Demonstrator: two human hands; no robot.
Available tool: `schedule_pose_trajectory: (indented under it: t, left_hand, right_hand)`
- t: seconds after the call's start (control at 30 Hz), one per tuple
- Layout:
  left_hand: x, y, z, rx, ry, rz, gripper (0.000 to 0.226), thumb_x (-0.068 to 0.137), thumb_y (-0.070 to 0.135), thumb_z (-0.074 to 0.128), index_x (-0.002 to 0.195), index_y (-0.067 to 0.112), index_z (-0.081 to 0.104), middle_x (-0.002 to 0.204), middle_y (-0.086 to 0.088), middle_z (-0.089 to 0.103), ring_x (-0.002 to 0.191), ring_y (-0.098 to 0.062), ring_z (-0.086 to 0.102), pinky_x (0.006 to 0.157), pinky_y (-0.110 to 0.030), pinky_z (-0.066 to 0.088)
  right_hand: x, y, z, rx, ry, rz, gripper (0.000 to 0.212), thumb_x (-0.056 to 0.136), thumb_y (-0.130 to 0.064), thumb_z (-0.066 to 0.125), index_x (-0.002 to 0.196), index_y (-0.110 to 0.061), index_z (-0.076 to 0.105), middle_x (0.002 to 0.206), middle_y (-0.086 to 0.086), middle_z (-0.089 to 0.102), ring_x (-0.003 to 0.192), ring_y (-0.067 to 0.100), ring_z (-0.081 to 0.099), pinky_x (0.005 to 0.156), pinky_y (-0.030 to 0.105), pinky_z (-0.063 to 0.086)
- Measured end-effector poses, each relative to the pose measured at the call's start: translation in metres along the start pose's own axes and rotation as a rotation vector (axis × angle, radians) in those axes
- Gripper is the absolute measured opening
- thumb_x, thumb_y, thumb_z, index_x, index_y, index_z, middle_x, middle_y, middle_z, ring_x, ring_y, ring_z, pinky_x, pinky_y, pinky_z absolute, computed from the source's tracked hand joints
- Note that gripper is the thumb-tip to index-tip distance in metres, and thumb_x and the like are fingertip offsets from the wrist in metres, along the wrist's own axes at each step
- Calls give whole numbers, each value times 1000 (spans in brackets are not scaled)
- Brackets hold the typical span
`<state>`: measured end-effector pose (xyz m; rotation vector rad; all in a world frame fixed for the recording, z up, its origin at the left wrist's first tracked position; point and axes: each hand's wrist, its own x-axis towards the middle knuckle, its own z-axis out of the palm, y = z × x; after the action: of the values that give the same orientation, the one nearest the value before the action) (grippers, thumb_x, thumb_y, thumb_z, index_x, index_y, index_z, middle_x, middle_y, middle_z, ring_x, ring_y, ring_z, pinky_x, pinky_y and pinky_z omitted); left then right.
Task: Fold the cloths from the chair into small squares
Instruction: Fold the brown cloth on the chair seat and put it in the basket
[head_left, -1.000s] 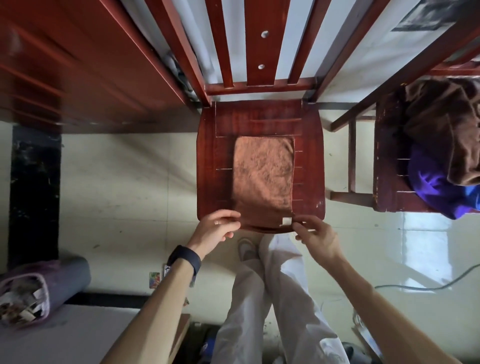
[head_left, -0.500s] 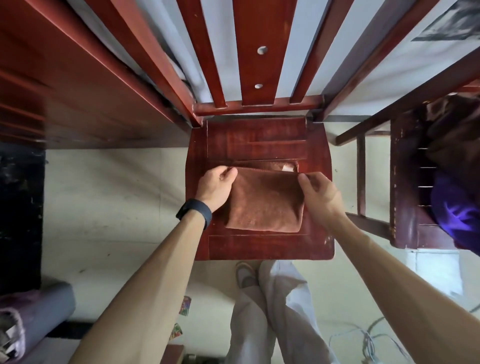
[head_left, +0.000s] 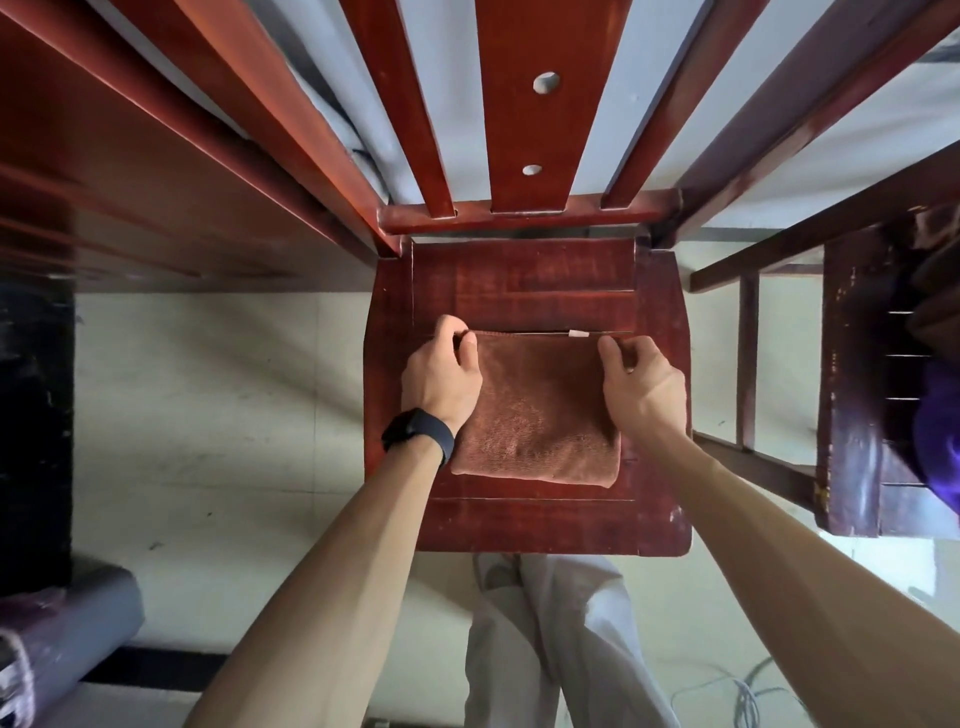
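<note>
Now | brown cloth (head_left: 540, 410) is being held folded on chair seat (head_left: 524, 270) | left hand (head_left: 441, 376), right hand (head_left: 641, 387) pinching far corners | judged soft, limp, light; best gripped at corners

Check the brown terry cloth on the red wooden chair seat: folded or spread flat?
Folded. The brown terry cloth shows a rounded doubled edge nearest the camera; left hand and right hand pinch its far corners.
</note>
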<state>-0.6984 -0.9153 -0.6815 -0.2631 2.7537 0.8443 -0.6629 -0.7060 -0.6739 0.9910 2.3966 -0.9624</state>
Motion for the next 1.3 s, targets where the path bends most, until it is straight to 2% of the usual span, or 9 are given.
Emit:
schedule_pose_trajectory:
  t: [0.23,0.33,0.43,0.53,0.7,0.8,0.97,1.13,1.3]
  left_hand:
    - [-15,-12,-3,88,54,47,32,99,38,48,113,11,54,106,-14,61,92,-35,61,70,-43,51]
    - [-39,-17,1,270,161,338,38,94,37,55,122,12,60,121,-14,57,110,-31,56,89,-45,49]
    - [-55,-17,13,393,-9,487,57,96,42,48,147,17,43,156,-6,36,144,-25,33,115,-49,27]
    - [-55,-17,22,474,-113,465,65,97,46,40,155,20,25,164,-2,14,152,-22,12,120,-53,17]
    - [-54,-25,38,491,-120,387,68,97,49,36,157,22,17,165,-1,7,152,-22,3,119,-56,10]
    - [-53,-24,41,498,-125,379,68,98,49,35,157,24,14,165,0,5,152,-20,2,119,-57,9]
    - [-52,-30,36,481,-135,394,68,96,50,38,157,30,14,165,5,5,152,-16,2,119,-60,11]
    - [-49,-35,36,447,-142,316,70,95,56,36,156,35,7,165,2,-7,152,-21,-2,118,-58,2]
    - [-59,-24,28,308,61,23,69,96,49,45,156,24,22,161,-11,20,143,-30,29,114,-54,23]
  right_hand:
    - [-8,0,5,-33,113,-3,38,92,-62,48,102,-25,51,101,-1,59,92,27,59,77,36,43]
    - [-35,8,10,-131,268,-292,36,95,-50,52,116,-20,54,119,7,53,105,28,51,88,45,45]
    - [-61,14,25,-304,313,-550,47,93,-36,57,134,-14,52,145,8,46,131,28,43,104,46,36]
    - [-69,17,36,-322,303,-639,59,90,-31,62,143,-10,47,156,13,35,143,29,34,111,52,28]
    - [-72,20,39,-195,430,-693,55,85,-23,65,134,-8,42,151,20,39,139,33,39,108,53,30]
    - [-71,19,39,-283,335,-755,55,91,-19,58,143,-9,44,156,13,38,146,27,32,114,51,27]
    - [-32,41,38,-585,69,-648,66,103,-47,32,160,-20,13,168,-3,6,154,15,1,121,58,12]
    - [-28,51,40,-500,81,-459,73,101,-60,25,160,-26,-1,168,4,-6,154,21,-7,121,55,-3]
    - [-40,41,22,-185,208,-144,56,102,-47,32,148,-17,40,155,9,34,141,31,31,116,52,28]
